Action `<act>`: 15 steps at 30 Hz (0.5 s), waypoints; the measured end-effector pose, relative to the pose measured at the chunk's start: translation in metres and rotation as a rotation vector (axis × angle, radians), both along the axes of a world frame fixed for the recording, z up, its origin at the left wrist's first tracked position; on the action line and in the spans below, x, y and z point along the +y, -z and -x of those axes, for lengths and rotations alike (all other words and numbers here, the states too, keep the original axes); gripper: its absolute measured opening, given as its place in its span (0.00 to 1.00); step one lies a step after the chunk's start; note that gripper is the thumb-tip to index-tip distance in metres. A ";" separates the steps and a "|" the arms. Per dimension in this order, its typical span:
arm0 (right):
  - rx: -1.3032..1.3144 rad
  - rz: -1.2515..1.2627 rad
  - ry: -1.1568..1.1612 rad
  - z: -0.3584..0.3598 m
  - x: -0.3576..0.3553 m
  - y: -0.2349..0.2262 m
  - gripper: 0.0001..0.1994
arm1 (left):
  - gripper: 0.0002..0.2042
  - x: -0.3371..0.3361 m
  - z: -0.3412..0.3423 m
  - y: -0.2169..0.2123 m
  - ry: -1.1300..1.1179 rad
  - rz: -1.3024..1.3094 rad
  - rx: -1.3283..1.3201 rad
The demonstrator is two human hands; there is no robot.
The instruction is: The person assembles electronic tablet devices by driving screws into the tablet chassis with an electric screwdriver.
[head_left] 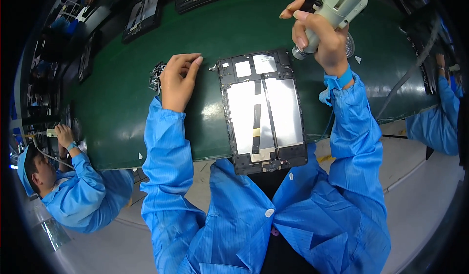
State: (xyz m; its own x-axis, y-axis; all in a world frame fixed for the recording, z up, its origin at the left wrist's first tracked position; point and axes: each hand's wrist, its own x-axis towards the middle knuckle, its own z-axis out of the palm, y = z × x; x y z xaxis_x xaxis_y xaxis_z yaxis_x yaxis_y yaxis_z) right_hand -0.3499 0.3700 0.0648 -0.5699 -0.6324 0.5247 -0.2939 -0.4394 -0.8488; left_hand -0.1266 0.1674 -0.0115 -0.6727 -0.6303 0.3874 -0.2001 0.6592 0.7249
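An opened tablet lies face down at the table's near edge, its lower end jutting past it. Silver panels, black tape and a flat cable show inside its dark frame. To its left, my left hand is closed, thumb and index finger together at the tips. Whether anything tiny sits between them is hidden. A pile of small metal parts lies beside that hand. Beyond the tablet's right corner, my right hand grips a pale grey-green power tool with a metal nose, held above the table.
More opened tablets lie along the far left of the green table. A grey cable runs down the right side. White scraps dot the tabletop. At left sits a co-worker in blue; another person's blue sleeve shows at right.
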 end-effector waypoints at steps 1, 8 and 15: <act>0.002 -0.003 -0.004 0.000 0.000 0.000 0.12 | 0.07 -0.001 -0.001 -0.004 -0.008 0.061 -0.039; -0.030 0.042 -0.057 0.005 0.000 0.005 0.09 | 0.09 -0.002 0.002 -0.010 0.259 0.232 -0.137; -0.029 0.044 -0.049 -0.001 -0.001 0.003 0.09 | 0.07 -0.023 0.005 -0.001 0.252 0.337 -0.081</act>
